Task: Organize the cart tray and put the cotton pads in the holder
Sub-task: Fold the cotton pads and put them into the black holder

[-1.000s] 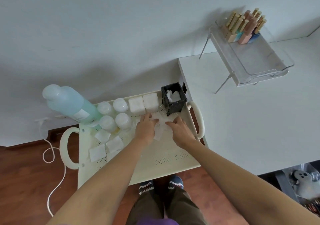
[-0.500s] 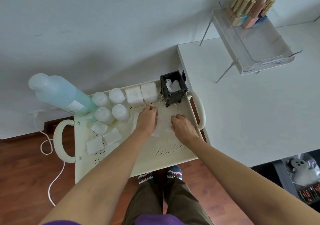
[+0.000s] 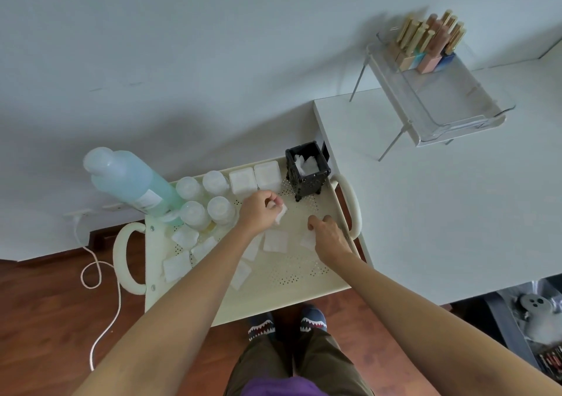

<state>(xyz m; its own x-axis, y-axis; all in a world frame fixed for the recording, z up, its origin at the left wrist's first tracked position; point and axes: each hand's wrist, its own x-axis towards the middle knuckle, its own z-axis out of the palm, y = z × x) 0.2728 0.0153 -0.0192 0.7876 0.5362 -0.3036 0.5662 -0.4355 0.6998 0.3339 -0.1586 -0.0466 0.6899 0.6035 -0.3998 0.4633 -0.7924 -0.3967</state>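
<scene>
A cream perforated cart tray stands in front of me. In its far right corner sits a black square holder with some white cotton pads inside. My left hand is raised just above the tray, left of the holder, pinching a white cotton pad. My right hand rests low on the tray with fingers curled, touching a pad that lies flat. Another loose pad lies between my arms. Several more pads lie scattered on the tray's left side.
A large blue-green bottle leans at the tray's far left. Small white jars and two white square boxes line the back. A white desk adjoins on the right, bearing a clear rack. A white cord lies on the floor.
My left hand has lifted a cotton pad off the tray. My right hand has shifted right and nearer to me, uncovering a flat pad between the hands. The camera has tilted slightly.
</scene>
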